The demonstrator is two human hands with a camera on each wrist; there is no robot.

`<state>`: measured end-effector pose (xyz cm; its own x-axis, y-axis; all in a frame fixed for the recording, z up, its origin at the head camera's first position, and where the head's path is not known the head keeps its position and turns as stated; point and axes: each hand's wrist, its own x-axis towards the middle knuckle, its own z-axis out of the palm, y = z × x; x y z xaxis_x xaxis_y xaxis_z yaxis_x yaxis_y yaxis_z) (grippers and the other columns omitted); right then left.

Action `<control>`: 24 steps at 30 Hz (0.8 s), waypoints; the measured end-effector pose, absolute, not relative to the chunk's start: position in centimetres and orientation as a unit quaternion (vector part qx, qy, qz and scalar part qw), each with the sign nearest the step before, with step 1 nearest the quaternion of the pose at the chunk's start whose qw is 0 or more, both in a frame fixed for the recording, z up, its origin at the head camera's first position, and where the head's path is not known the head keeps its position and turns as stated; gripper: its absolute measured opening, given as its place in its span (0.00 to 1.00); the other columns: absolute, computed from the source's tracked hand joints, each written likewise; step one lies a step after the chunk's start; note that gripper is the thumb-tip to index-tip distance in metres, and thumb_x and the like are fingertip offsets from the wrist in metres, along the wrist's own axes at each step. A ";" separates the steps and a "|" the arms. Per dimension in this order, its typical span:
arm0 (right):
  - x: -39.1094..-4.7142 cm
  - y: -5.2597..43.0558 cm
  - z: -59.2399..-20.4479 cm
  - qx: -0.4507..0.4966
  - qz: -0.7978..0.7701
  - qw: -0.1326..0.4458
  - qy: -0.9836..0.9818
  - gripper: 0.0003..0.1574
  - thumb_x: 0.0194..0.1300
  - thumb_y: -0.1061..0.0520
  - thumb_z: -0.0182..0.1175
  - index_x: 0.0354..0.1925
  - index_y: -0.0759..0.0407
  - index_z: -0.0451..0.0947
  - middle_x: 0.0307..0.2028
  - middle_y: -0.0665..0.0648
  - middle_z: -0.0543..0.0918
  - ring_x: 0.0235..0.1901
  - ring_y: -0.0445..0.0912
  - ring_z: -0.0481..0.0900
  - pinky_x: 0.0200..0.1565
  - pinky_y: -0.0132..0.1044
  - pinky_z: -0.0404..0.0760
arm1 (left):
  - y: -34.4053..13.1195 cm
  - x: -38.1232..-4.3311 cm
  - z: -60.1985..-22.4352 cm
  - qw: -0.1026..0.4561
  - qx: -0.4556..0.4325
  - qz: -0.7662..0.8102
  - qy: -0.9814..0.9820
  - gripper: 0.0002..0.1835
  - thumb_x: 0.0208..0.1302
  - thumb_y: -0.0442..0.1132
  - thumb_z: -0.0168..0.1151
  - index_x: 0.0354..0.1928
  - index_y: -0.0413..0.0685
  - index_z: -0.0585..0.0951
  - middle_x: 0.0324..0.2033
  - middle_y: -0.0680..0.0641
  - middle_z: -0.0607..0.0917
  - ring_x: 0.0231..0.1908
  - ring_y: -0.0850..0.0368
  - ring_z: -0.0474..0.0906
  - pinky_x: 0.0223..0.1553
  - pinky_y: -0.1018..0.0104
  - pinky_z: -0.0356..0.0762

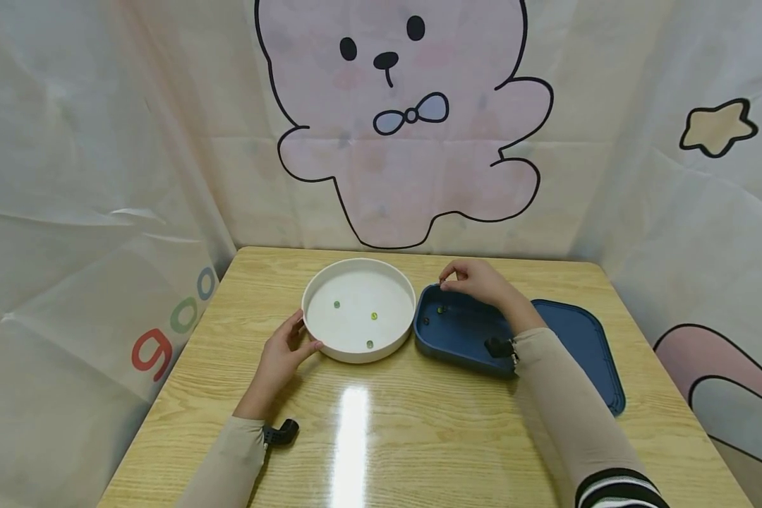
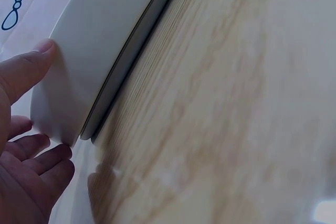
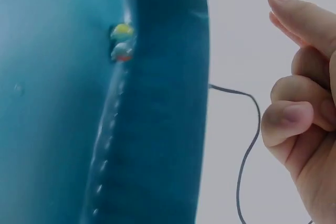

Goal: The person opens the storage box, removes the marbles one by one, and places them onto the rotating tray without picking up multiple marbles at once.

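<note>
A round white tray (image 1: 391, 282) stands left of a blue rectangular box (image 1: 460, 356). Several small glass marbles are about: one green marble (image 1: 374, 316) lies with two others in the tray, and a yellow-green marble (image 3: 123, 30) sits by the box's inner wall. My left hand (image 1: 286, 353) holds the tray's near-left side, thumb (image 2: 39, 64) and fingers spread along the outer wall. Over the box's far-left rim, my right hand (image 1: 476, 279) pinches thumb and index together. A reddish speck shows at those fingertips, apparently a marble, mostly hidden; the other fingers are curled.
A flat blue lid (image 1: 587, 346) lies right of the box, partly behind the right forearm. The wooden table (image 1: 394, 437) ends at a curtain (image 1: 387, 176) with a cartoon bear. Curtains also hang on both sides.
</note>
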<state>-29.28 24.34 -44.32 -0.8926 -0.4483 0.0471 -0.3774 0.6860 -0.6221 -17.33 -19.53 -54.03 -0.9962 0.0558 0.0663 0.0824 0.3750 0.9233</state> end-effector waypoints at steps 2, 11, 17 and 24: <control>-29.1 24.2 -44.0 -0.216 -0.338 0.044 0.915 0.10 0.69 0.47 0.69 0.46 0.46 0.87 0.20 0.52 0.69 0.19 0.48 0.65 0.25 0.38 0.67 | -19.6 -17.3 -54.1 0.011 -0.041 -0.559 -0.828 0.48 0.62 0.45 0.76 0.80 0.48 0.59 0.75 0.41 0.67 0.75 0.43 0.63 0.75 0.48 0.64; -27.8 22.1 -43.1 -0.192 -0.381 0.028 0.904 0.14 0.66 0.40 0.70 0.46 0.44 0.87 0.18 0.51 0.66 0.19 0.48 0.63 0.24 0.37 0.65 | -19.7 -17.5 -54.1 0.012 -0.042 -0.555 -0.831 0.49 0.63 0.46 0.75 0.80 0.49 0.59 0.75 0.42 0.67 0.75 0.43 0.64 0.75 0.47 0.63; -26.6 19.8 -43.1 -0.199 -0.406 0.028 0.892 0.11 0.68 0.48 0.70 0.47 0.48 0.87 0.18 0.52 0.67 0.18 0.49 0.63 0.24 0.38 0.67 | -19.7 -17.3 -54.2 0.012 -0.049 -0.559 -0.828 0.49 0.62 0.47 0.76 0.80 0.48 0.59 0.75 0.42 0.67 0.75 0.43 0.64 0.75 0.49 0.64; -25.8 16.9 -43.6 -0.190 -0.423 0.034 0.885 0.10 0.68 0.48 0.70 0.47 0.46 0.87 0.17 0.52 0.68 0.14 0.47 0.61 0.19 0.38 0.66 | -19.6 -17.2 -54.2 0.014 -0.050 -0.562 -0.826 0.48 0.63 0.46 0.75 0.80 0.49 0.59 0.75 0.42 0.67 0.75 0.44 0.63 0.75 0.48 0.64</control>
<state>-25.76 16.85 -43.59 -0.9253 -0.3656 0.1012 -0.3085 0.5700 -0.7615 -17.21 -19.63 -54.18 -0.9946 0.0678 0.0792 0.0985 0.3636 0.9264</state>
